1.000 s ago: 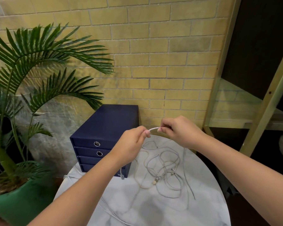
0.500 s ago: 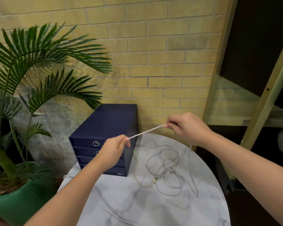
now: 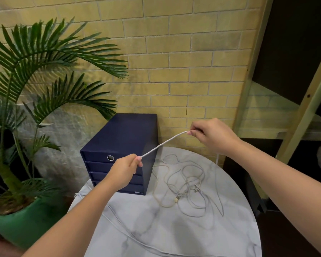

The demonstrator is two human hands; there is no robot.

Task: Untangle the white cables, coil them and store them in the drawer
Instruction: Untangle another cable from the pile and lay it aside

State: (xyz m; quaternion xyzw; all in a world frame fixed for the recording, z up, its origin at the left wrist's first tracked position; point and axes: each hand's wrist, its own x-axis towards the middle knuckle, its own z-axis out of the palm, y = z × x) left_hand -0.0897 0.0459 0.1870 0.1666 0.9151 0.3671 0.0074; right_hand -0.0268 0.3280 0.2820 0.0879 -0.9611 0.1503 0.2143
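left hand (image 3: 125, 170) and right hand (image 3: 213, 135) raised over round marble bench (image 3: 174, 236); each grip closed on one white cable (image 3: 163, 144), left fingers curled round it, right pinching it at the fingertips; span between them taut, sloping up to the right. from the right grip the cable drops to the bench near the back right rim. remaining cable lies as a loose tangle (image 3: 185, 184) right of centre, just beside the navy drawer unit (image 3: 122, 138), drawers closed, at the back left edge near the brick wall (image 3: 193, 71). strands trail over the left rim and toward the front. bare marble in front. potted palm (image 3: 44, 71) left, shelf frame (image 3: 304, 108) right
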